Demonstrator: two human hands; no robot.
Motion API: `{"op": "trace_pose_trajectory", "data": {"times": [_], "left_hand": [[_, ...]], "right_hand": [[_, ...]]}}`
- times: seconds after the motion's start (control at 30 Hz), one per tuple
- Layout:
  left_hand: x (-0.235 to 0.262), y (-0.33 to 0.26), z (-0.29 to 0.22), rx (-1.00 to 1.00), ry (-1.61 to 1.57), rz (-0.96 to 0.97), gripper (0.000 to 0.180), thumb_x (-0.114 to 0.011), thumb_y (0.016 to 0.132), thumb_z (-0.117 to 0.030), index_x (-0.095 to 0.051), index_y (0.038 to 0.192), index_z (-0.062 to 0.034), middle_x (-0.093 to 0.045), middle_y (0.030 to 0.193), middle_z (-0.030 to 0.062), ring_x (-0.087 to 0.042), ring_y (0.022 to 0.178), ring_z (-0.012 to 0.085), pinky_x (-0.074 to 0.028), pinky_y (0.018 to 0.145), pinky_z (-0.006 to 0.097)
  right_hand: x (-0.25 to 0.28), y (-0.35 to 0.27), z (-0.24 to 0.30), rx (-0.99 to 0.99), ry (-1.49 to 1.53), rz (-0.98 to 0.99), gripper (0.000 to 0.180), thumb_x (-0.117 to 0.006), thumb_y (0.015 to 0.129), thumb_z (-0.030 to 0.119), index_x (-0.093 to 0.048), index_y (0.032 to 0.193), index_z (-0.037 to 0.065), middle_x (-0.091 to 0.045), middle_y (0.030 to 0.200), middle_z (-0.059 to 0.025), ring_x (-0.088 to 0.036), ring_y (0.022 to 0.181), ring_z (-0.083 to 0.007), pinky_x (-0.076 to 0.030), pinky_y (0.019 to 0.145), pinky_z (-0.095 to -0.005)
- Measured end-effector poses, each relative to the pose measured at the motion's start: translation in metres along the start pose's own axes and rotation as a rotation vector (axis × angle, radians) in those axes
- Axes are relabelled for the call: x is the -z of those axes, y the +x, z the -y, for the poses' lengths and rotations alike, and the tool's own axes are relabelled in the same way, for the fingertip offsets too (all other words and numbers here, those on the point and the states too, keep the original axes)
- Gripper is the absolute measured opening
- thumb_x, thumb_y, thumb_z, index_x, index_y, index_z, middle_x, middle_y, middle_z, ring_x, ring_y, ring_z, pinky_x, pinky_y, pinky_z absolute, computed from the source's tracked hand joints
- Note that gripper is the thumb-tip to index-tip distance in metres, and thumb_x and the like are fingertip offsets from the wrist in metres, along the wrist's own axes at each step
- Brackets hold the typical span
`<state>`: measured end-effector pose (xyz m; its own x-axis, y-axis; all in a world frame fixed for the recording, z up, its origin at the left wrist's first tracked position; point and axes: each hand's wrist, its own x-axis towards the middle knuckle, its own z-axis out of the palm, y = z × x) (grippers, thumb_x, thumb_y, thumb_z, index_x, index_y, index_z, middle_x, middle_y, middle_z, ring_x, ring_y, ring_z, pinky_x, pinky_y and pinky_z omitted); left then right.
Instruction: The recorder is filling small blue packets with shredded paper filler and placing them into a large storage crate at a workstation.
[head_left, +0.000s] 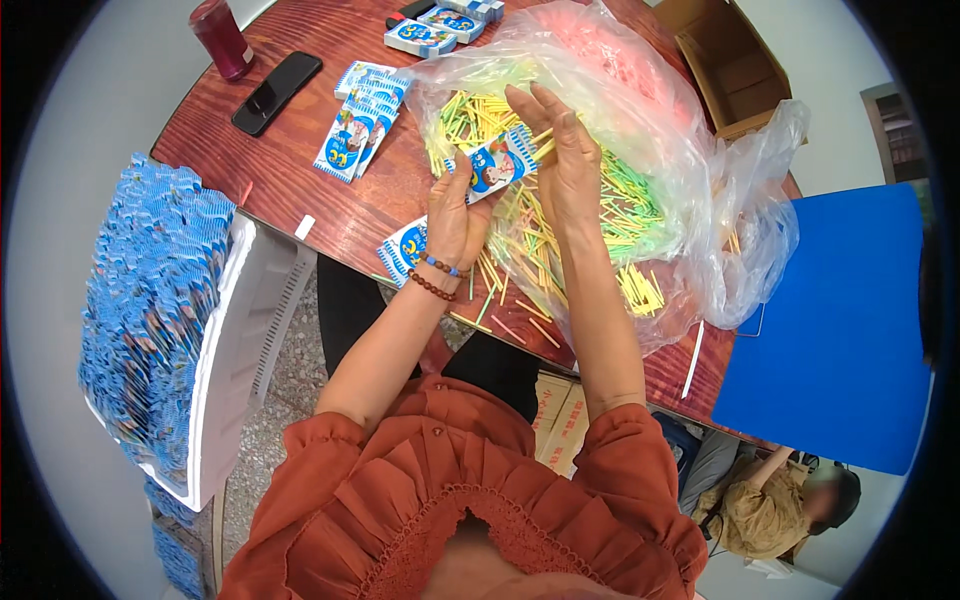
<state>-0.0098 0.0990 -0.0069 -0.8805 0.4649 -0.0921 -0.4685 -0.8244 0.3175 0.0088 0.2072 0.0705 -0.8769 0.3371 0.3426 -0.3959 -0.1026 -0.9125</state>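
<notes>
- left hand grips a blue-and-white packet, fingers clamped on its lower edge.
- right hand has fingers together, pinching straws; the grip is partly hidden.
- clear bag blurs the other straws.

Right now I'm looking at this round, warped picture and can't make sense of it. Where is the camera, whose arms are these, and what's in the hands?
There is one picture, from a wide fisheye camera worn on a person's head, looking down; that bends the edges. The two bare forearms from below are the wearer's own.

The left hand holds a small blue and white packet while the right hand meets it from the other side with a thin stick.

They work over a reddish wooden table. On it lie a clear plastic bag of yellow, green and pink sticks, more packets, a black phone and a red bottle. A white bin at the left holds stacked blue packets.
</notes>
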Motion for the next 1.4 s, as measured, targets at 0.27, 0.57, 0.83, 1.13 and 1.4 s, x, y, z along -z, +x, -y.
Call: {"op": "trace_pose_trajectory", "data": {"times": [0.27,0.57,0.83,1.13,1.4], "left_hand": [[0.001,0.002,-0.001,-0.006,0.01,0.006,0.031,-0.053,0.099,-0.029,-0.057,0.116,-0.0026,-0.065,0.112,0.0092,-0.064,0.103,0.0194,-0.052,0.092,0.039],[0.006,0.001,0.001,-0.027,0.007,-0.011,0.033,-0.056,0.098,-0.03,-0.058,0.115,-0.0031,-0.065,0.112,0.0088,-0.064,0.1,0.0195,-0.052,0.089,0.038],[0.021,0.005,-0.027,-0.015,-0.232,0.043,0.035,-0.06,0.096,-0.028,-0.056,0.119,-0.0018,-0.063,0.118,0.0091,-0.061,0.106,0.0221,-0.048,0.095,0.04],[0.027,-0.006,-0.072,-0.188,-0.095,-0.005,0.036,-0.06,0.095,-0.022,-0.053,0.125,-0.0036,-0.062,0.12,0.0087,-0.059,0.109,0.0215,-0.047,0.099,0.041],[0.072,-0.004,-0.133,-0.592,0.374,-0.254,0.031,-0.057,0.098,-0.015,-0.052,0.123,0.0009,-0.062,0.116,0.0103,-0.063,0.101,0.0176,-0.052,0.088,0.033]], "right_hand": [[-0.002,0.003,0.002,-0.049,-0.158,0.045,0.058,-0.048,0.1,0.041,-0.043,0.136,-0.005,-0.063,0.119,-0.0195,-0.06,0.108,-0.0188,-0.05,0.091,-0.0303],[-0.004,0.007,0.01,0.055,0.302,-0.101,0.05,-0.047,0.101,0.036,-0.042,0.133,-0.003,-0.062,0.12,-0.0239,-0.055,0.122,-0.0297,-0.042,0.102,-0.0361],[0.014,-0.007,0.017,-0.041,-0.101,-0.084,0.037,-0.047,0.102,0.033,-0.058,0.116,0.0,-0.055,0.076,-0.0015,-0.052,0.068,-0.0108,-0.047,0.07,-0.0277],[-0.071,-0.01,-0.026,-0.195,-0.342,0.095,0.014,-0.063,0.093,0.015,-0.068,0.094,0.003,-0.063,0.075,0.0046,-0.048,0.062,0.0003,-0.035,0.052,-0.0184],[-0.108,0.034,-0.099,-0.142,-0.701,0.238,0.03,-0.067,0.084,0.027,-0.068,0.075,-0.002,-0.061,0.062,-0.0102,-0.051,0.057,-0.0148,-0.042,0.056,-0.0332]]}}
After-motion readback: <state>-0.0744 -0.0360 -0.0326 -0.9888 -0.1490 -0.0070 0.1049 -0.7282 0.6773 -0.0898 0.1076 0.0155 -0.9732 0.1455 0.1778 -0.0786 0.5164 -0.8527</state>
